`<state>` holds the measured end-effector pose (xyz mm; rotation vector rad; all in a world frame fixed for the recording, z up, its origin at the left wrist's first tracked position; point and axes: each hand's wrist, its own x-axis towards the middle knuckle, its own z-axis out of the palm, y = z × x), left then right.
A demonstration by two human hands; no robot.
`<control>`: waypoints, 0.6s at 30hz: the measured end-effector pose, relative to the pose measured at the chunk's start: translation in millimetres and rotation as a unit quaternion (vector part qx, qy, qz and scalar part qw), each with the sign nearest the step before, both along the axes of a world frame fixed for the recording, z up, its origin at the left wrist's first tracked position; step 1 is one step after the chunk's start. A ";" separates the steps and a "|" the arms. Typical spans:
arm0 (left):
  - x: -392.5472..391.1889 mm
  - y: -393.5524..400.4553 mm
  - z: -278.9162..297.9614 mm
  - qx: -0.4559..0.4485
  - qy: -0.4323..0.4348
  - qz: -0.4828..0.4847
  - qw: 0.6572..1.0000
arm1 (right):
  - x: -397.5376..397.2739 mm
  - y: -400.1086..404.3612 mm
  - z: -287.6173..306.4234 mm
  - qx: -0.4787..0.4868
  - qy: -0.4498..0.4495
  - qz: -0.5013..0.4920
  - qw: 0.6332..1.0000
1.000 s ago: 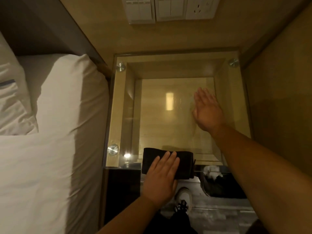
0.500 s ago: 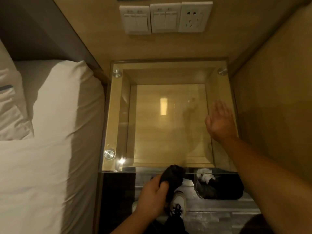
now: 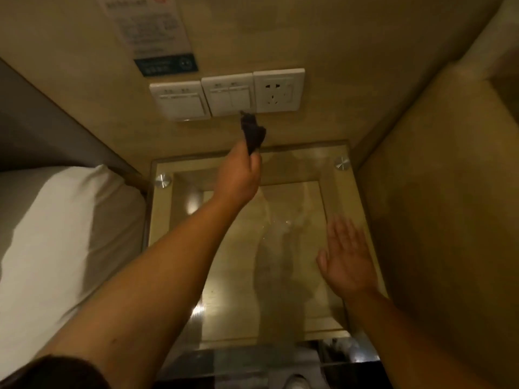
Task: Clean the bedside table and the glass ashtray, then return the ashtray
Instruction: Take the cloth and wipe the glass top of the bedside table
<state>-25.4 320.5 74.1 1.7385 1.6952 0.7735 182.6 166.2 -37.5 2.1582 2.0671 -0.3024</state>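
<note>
The bedside table has a glass top with round metal studs at its corners, over a wooden box. My left hand reaches far over the table's back edge, shut on a bunched dark cloth whose tip touches the wall just under the switch plates. My right hand hovers open and flat over the right side of the glass, palm down, fingers apart. No ashtray shows in this view.
Two white switch plates and a power socket sit on the wooden wall, with a notice sticker above. The bed with white linen borders the table on the left. A wooden panel closes the right side.
My left hand lifted the dark cloth from the table's front edge, bunched it, and carried it up to the wall under the switches. My right hand slid toward the right front of the glass.
</note>
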 end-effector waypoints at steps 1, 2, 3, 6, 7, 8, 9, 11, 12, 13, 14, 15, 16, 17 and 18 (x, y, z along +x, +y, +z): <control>6.5 25.3 -8.9 0.011 0.050 -0.029 0.998 | 1.0 0.7 -1.1 0.006 0.003 0.002 1.000; 13.3 46.2 -21.5 0.009 0.100 -0.066 0.993 | 1.4 1.5 -2.2 0.012 0.006 0.004 1.000; 19.5 61.7 -37.6 -0.008 0.152 -0.113 0.982 | 1.4 1.9 -3.3 0.021 0.011 0.006 1.000; 35.5 70.6 -90.4 -0.042 0.291 -0.227 0.929 | 2.4 2.1 -7.4 0.037 0.014 0.009 0.999; 37.6 66.7 -103.2 -0.021 0.314 -0.224 0.922 | 3.0 2.7 -8.2 0.042 0.012 0.012 0.999; 38.5 63.1 -111.0 0.000 0.322 -0.213 0.923 | 3.5 3.5 -9.0 0.050 0.010 0.014 0.999; 39.0 61.1 -114.3 0.013 0.322 -0.207 0.924 | 3.8 3.9 -10.2 0.053 0.008 0.013 0.998; 37.2 59.2 -112.5 0.012 0.328 -0.220 0.919 | 2.8 2.6 -10.2 0.046 0.007 0.011 0.999; 35.7 57.3 -111.5 0.012 0.334 -0.227 0.915 | 2.3 1.9 -9.4 0.044 0.011 0.010 0.999; 34.2 53.0 -110.1 0.014 0.336 -0.231 0.913 | 2.5 1.8 -8.5 0.045 0.015 0.009 0.999; 32.5 44.9 -108.8 0.012 0.335 -0.233 0.913 | 2.6 2.2 -7.6 0.043 0.016 0.009 0.999; 30.9 32.7 -108.0 0.009 0.331 -0.236 0.914 | 2.8 2.2 -6.4 0.038 0.015 0.009 0.999; 28.9 17.5 -108.2 0.008 0.325 -0.241 0.914 | 2.5 2.4 -5.2 0.035 0.014 0.009 0.999; 27.0 1.1 -108.3 0.005 0.318 -0.247 0.915 | 2.1 2.8 -4.4 0.033 0.013 0.007 0.999; 24.9 -15.5 -107.3 0.000 0.310 -0.253 0.916 | 1.8 2.6 -4.0 0.031 0.011 0.006 0.999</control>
